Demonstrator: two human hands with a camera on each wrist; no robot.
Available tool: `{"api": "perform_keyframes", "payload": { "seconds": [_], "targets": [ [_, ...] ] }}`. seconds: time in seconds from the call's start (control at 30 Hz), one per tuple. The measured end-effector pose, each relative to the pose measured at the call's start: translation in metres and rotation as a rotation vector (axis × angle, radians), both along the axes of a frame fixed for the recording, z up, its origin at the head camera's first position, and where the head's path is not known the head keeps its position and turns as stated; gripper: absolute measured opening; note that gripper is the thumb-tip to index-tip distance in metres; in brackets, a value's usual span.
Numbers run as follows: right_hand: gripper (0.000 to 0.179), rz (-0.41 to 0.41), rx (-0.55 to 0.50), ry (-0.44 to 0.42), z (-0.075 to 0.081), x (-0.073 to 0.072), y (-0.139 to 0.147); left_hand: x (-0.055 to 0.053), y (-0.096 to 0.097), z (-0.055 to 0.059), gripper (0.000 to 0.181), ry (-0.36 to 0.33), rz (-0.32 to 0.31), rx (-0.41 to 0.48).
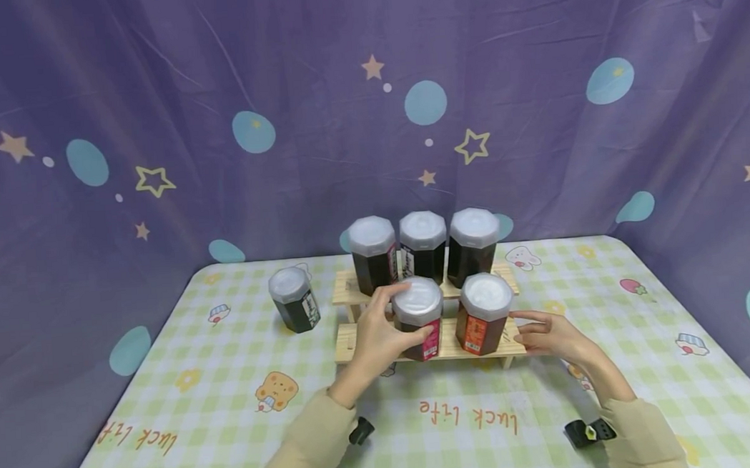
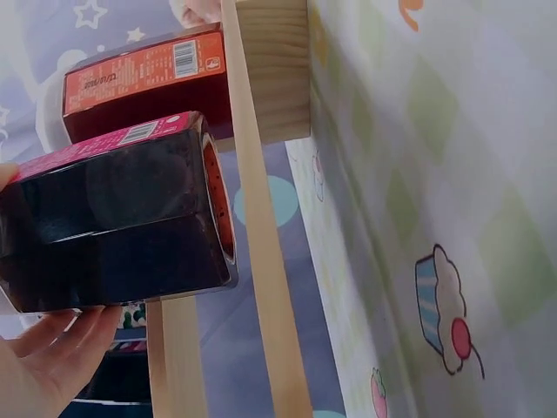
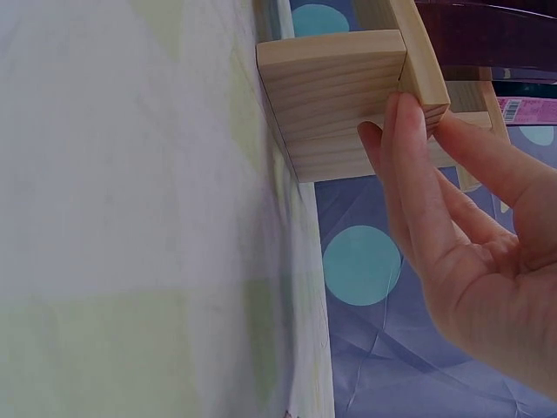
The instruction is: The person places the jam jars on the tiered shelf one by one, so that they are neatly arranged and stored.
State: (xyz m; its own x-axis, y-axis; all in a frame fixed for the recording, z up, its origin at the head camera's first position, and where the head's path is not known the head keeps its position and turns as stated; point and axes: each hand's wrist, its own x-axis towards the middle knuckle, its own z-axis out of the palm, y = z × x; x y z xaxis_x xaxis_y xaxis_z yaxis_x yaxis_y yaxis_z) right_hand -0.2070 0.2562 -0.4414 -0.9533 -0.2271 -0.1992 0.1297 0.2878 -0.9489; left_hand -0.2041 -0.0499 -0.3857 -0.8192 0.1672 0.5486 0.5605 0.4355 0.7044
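Note:
My left hand (image 1: 376, 334) grips a dark octagonal jar (image 2: 104, 218) with a pink label and a frosted lid. In the left wrist view the jar leans a little, and a narrow gap shows between its base and the lower board of a two-step wooden rack (image 1: 355, 335). Beside it on that board stands a jar with an orange label (image 1: 478, 331). My right hand (image 1: 555, 336) pinches the right end of the lower board between its fingertips, seen closer in the right wrist view beside the wooden rack's leg (image 3: 335, 96).
Three dark jars (image 1: 422, 249) with frosted lids stand along the rack's upper step. Another dark jar (image 1: 295, 303) stands on the checked tablecloth (image 1: 232, 429) left of the rack. Behind the table hangs a purple curtain (image 1: 314, 87).

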Motion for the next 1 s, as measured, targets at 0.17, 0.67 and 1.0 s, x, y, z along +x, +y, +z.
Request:
{"api": "perform_keyframes", "payload": {
  "seconds": [0.17,0.67,1.0],
  "targets": [
    [0.061,0.005,-0.005,0.003,0.001,-0.001,0.000,-0.002,0.004,-0.001,0.066,0.032,-0.009,-0.015],
    [0.061,0.009,-0.002,0.008,0.001,0.001,0.000,-0.008,0.013,-0.005,0.066,-0.053,-0.065,-0.040],
    [0.060,0.019,-0.011,0.017,0.000,0.001,0.001,-0.007,0.010,-0.005,0.067,-0.080,-0.128,-0.044]
  ]
}}
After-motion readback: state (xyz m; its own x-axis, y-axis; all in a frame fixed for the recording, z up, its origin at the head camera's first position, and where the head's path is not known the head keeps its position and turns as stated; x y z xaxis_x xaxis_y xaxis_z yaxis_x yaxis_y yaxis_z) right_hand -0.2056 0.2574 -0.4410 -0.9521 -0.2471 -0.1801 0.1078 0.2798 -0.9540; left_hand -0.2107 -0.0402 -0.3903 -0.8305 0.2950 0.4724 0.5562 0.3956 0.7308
